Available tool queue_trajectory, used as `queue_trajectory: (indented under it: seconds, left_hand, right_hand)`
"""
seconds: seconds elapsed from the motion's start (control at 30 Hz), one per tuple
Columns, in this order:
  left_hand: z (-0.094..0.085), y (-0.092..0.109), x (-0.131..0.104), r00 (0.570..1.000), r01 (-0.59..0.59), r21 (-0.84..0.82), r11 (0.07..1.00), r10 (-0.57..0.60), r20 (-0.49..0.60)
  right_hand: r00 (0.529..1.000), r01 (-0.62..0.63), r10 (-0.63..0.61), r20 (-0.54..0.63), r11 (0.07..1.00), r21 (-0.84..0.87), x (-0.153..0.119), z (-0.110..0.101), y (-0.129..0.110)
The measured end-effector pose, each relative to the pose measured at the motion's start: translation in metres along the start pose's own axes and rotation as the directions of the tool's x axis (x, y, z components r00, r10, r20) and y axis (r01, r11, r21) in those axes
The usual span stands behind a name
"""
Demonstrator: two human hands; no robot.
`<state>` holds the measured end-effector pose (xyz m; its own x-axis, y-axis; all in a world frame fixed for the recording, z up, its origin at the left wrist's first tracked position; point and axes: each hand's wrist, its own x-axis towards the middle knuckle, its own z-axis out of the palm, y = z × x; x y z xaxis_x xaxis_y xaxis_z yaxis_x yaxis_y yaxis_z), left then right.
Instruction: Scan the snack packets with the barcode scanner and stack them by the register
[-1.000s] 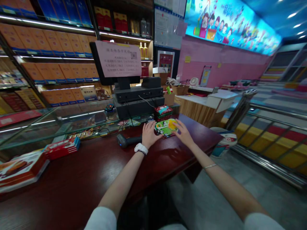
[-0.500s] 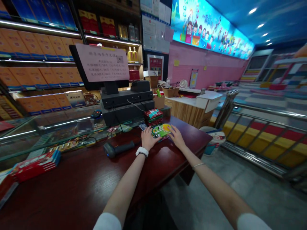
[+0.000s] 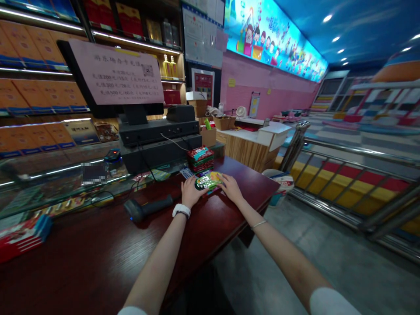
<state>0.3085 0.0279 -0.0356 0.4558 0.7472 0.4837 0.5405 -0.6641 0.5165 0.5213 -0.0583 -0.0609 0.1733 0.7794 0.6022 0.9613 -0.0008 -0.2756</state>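
On the dark red table (image 3: 98,253), a small colourful green and yellow packet (image 3: 208,180) with cartoon print lies between my hands. My left hand (image 3: 192,192) grips its left end, with the thumb along the near edge. At the opposite end, the fingers of my right hand (image 3: 231,190) press on the yellow part. Part of something else colourful shows beneath the packet. Just behind it stands a stack of red and green packets (image 3: 201,159). A black barcode scanner (image 3: 147,209) lies to the left of my left hand.
A monitor (image 3: 118,74) with a pink paper sign rises behind the table. Red and white boxes (image 3: 26,236) lie at the left, beside a glass counter. A bucket (image 3: 278,186) and a metal railing (image 3: 341,175) stand right of the table.
My view has turned to the right, so the surroundings sit further left. Both hands stay on the green and yellow packet, which appears slightly tilted compared with before.
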Motion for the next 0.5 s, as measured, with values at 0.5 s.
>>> queue_trajectory:
  seconds: [0.5]
  left_hand:
    - [0.017,-0.009,-0.005,0.996,0.036,0.024,0.999,-0.038,0.076]
  right_hand:
    - [0.999,0.046,-0.045,0.010,0.999,-0.028,-0.001,-0.002,0.002]
